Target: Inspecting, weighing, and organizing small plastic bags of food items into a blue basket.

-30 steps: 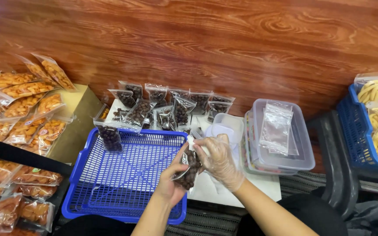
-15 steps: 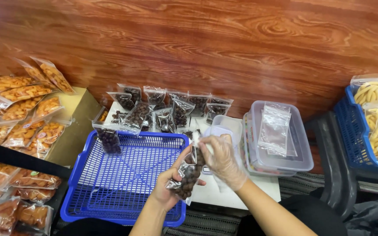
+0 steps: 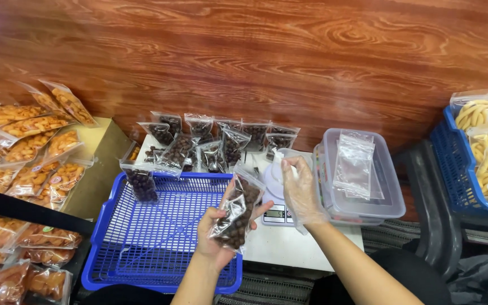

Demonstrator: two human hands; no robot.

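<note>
Snack bag [image 3: 235, 212] hiding left hand [image 3: 214, 242] fingers, scale [image 3: 278, 213] half-covered

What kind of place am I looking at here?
Probably a small snack-packing workspace, perhaps home-run. A digital scale sits on the white table, rows of filled clear bags of dark snacks stand behind a blue basket, and the left hand holds another such bag.
</note>
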